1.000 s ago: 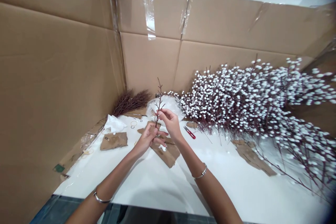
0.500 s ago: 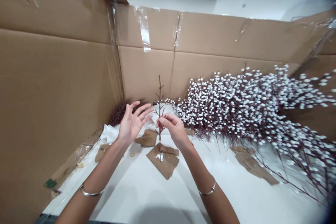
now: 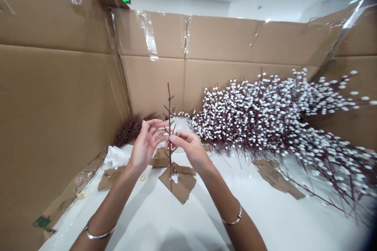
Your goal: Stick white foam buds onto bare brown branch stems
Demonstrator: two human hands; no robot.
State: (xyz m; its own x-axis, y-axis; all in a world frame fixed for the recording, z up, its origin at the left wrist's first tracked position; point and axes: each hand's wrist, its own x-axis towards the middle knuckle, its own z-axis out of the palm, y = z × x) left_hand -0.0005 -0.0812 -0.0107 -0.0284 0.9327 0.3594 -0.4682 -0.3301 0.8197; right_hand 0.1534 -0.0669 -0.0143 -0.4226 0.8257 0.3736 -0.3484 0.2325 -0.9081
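A thin brown artificial twig (image 3: 169, 104) with short bare side shoots stands upright in front of me. My right hand (image 3: 188, 147) pinches its stem about midway, thumb and forefinger together. Beside it on the left is my left hand (image 3: 147, 141), fingers apart and slightly curved, their tips close to the twig; whether they touch it I cannot tell. Below the hands lies a torn piece of cardboard (image 3: 184, 188) with a white patch on it, and the twig's lower end passes in front of it.
White-budded branches (image 3: 250, 113) are heaped at the right. Dark bare twigs (image 3: 126, 131) lie at the back left near white crumpled paper (image 3: 116, 157). A rubber band (image 3: 143, 177) and cardboard scraps (image 3: 279, 180) rest on the white table (image 3: 141, 219). Cardboard walls (image 3: 153, 82) enclose it.
My left hand has come nearer to the twig, its fingers now curling in beside it. The right hand still pinches the stem. The whole view has shifted a little.
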